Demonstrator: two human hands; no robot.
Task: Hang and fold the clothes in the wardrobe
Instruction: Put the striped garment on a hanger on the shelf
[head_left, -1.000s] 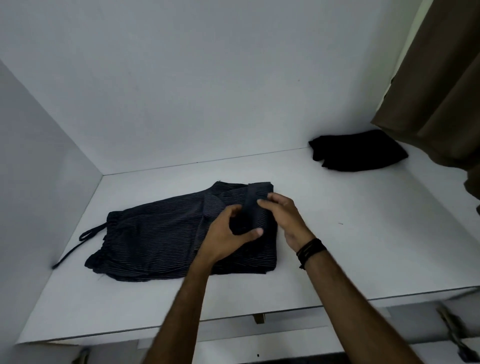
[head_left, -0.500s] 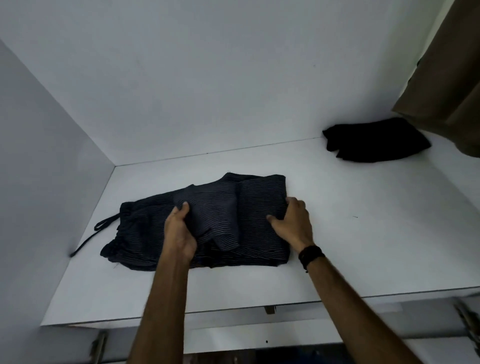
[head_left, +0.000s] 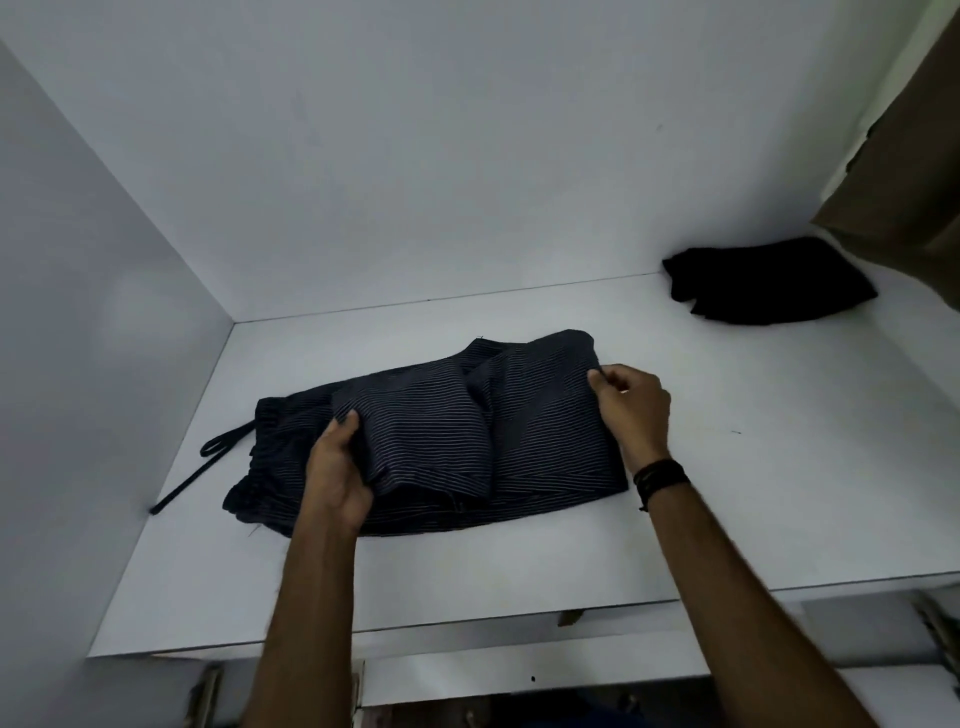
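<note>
Your left hand (head_left: 337, 475) grips the folded-over flap of the dark pinstriped cotton trousers (head_left: 540, 441), fingers curled round its left edge, a black drawstring (head_left: 218, 457) trailing out beyond. The trousers lie on the white wardrobe shelf (head_left: 467, 577). Your right hand (head_left: 631, 410) pinches their right edge. Well beyond it, at the shelf's back, sits a folded black garment (head_left: 763, 283).

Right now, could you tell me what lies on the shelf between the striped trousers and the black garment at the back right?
Nothing: in the head view, only bare white shelf separates the striped trousers from the black garment.
</note>
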